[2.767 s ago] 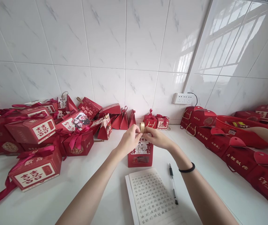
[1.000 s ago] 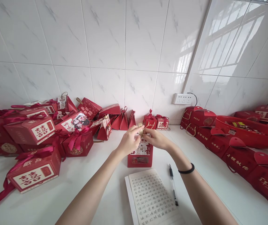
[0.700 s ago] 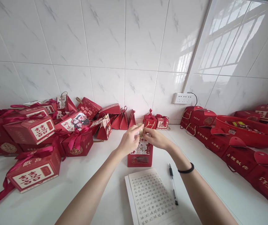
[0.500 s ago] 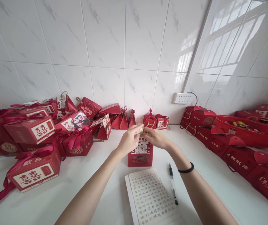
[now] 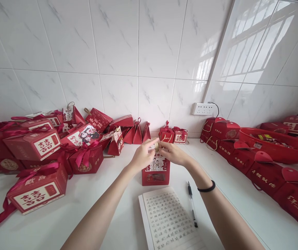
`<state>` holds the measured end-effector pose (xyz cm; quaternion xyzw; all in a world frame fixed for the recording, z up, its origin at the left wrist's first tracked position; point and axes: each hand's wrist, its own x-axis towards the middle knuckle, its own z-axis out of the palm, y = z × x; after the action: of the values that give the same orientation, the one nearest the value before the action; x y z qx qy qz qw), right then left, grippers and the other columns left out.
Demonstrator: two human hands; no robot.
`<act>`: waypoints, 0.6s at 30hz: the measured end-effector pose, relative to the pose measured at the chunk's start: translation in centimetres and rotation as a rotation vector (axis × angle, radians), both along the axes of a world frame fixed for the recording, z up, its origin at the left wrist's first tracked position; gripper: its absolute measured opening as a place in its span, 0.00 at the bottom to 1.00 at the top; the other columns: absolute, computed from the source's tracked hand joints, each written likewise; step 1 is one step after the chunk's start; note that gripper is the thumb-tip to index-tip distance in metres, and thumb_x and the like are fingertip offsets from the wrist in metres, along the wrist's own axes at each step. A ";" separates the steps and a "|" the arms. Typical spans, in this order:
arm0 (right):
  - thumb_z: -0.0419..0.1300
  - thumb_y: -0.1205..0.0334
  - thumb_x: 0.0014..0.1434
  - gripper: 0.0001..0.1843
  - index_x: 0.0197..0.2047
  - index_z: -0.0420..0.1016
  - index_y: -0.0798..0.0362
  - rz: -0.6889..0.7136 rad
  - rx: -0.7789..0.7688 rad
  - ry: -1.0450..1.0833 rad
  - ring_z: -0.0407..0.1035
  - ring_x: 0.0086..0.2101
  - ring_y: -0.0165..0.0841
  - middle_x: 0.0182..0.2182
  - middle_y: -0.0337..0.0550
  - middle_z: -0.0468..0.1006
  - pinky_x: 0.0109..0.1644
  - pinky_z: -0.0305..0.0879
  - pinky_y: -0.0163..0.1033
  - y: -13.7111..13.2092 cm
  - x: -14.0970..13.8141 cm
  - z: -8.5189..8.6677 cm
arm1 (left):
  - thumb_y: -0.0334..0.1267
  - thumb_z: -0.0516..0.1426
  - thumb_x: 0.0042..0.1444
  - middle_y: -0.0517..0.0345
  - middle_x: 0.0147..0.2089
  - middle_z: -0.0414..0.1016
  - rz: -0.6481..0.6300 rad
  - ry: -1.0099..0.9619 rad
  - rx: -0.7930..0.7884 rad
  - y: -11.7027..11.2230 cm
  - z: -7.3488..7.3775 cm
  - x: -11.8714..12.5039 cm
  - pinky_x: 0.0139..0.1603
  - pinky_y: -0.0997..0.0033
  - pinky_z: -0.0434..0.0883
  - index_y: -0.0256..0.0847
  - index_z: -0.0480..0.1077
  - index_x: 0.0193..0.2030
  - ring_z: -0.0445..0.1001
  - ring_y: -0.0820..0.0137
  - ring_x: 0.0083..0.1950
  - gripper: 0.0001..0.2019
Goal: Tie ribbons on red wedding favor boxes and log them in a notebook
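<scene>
A red gift box [image 5: 155,180] with a printed couple and a small window stands upright on the white table. At its top a gold ribbon [image 5: 156,147] shows between my hands. My left hand [image 5: 144,156] pinches the ribbon from the left, fingers closed. From the right, my right hand [image 5: 173,153] also has its fingers closed on the ribbon; a dark band circles that wrist. Both hands cover the upper edge of the box. Just in front lies an open notebook [image 5: 168,218] filled with handwriting, and a black pen [image 5: 192,205] rests to its right.
Many red gift boxes [image 5: 38,189] are piled at the left. A row of red boxes [image 5: 267,173] runs along the right, beside a red basin [image 5: 281,151] holding small wrapped items. Two small boxes [image 5: 180,135] stand by the tiled wall, below a white power strip [image 5: 203,109].
Almost nothing differs. My fingers shift very slightly at the ribbon, while the box, notebook and pen stay in place.
</scene>
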<state>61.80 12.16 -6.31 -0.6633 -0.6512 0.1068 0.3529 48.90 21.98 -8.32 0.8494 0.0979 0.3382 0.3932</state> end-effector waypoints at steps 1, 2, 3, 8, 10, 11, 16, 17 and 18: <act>0.45 0.66 0.52 0.03 0.27 0.56 0.52 -0.004 -0.002 -0.001 0.51 0.21 0.26 0.20 0.31 0.57 0.27 0.49 0.33 0.0 0.0 0.0 | 0.26 0.47 0.53 0.51 0.52 0.67 -0.003 -0.011 0.001 0.0 0.0 0.0 0.48 0.70 0.71 0.40 0.61 0.59 0.70 0.69 0.50 0.25; 0.45 0.66 0.51 0.03 0.27 0.57 0.52 -0.008 -0.003 -0.003 0.51 0.21 0.26 0.19 0.31 0.57 0.27 0.49 0.33 0.0 0.0 0.0 | 0.27 0.48 0.53 0.51 0.52 0.68 -0.006 -0.023 0.004 0.0 -0.1 0.1 0.48 0.70 0.71 0.41 0.62 0.59 0.71 0.69 0.49 0.25; 0.45 0.66 0.51 0.03 0.27 0.57 0.52 -0.010 -0.004 -0.006 0.51 0.21 0.26 0.19 0.31 0.57 0.26 0.49 0.33 0.0 0.0 0.0 | 0.27 0.48 0.53 0.51 0.51 0.68 -0.007 -0.034 0.008 0.1 -0.1 0.1 0.47 0.71 0.71 0.41 0.62 0.59 0.71 0.70 0.48 0.25; 0.45 0.66 0.52 0.04 0.29 0.59 0.53 -0.012 -0.008 -0.016 0.53 0.22 0.26 0.20 0.32 0.59 0.27 0.49 0.33 0.1 0.1 -0.1 | 0.26 0.49 0.53 0.51 0.51 0.68 -0.007 -0.044 0.007 0.0 -0.1 0.1 0.50 0.70 0.70 0.42 0.63 0.58 0.71 0.70 0.49 0.25; 0.45 0.66 0.52 0.04 0.29 0.59 0.53 -0.012 -0.012 -0.018 0.53 0.22 0.26 0.21 0.32 0.59 0.27 0.50 0.32 0.1 0.1 0.0 | 0.27 0.49 0.53 0.51 0.51 0.68 -0.007 -0.032 -0.001 0.0 -0.1 0.1 0.51 0.69 0.70 0.41 0.62 0.59 0.70 0.69 0.50 0.25; 0.45 0.66 0.52 0.04 0.28 0.59 0.53 -0.010 -0.013 -0.017 0.53 0.22 0.26 0.21 0.33 0.60 0.27 0.50 0.32 0.1 0.0 0.0 | 0.28 0.49 0.54 0.51 0.52 0.67 -0.008 -0.027 -0.004 -0.1 0.0 0.1 0.51 0.68 0.70 0.41 0.62 0.59 0.70 0.69 0.50 0.24; 0.46 0.65 0.52 0.04 0.27 0.57 0.53 0.003 -0.012 0.007 0.52 0.22 0.26 0.21 0.32 0.58 0.27 0.49 0.32 -0.1 -0.1 0.0 | 0.28 0.47 0.55 0.52 0.54 0.67 -0.009 -0.019 0.020 0.0 0.0 0.1 0.55 0.67 0.68 0.41 0.61 0.59 0.68 0.69 0.54 0.24; 0.46 0.65 0.52 0.04 0.27 0.57 0.53 0.001 -0.013 0.009 0.52 0.22 0.26 0.20 0.32 0.58 0.26 0.49 0.32 -0.1 -0.1 0.0 | 0.28 0.47 0.55 0.52 0.54 0.66 -0.004 -0.013 0.026 0.0 0.0 0.1 0.55 0.67 0.68 0.40 0.61 0.59 0.68 0.69 0.54 0.24; 0.46 0.65 0.52 0.04 0.27 0.57 0.53 -0.001 -0.015 0.011 0.52 0.22 0.26 0.20 0.32 0.57 0.26 0.48 0.32 -0.1 -0.1 0.1 | 0.28 0.47 0.55 0.51 0.54 0.66 0.000 -0.005 0.032 0.0 0.0 0.1 0.56 0.67 0.68 0.40 0.61 0.60 0.67 0.69 0.55 0.24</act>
<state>61.73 12.07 -6.26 -0.6656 -0.6482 0.1154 0.3515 48.98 22.01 -8.33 0.8547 0.0914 0.3419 0.3798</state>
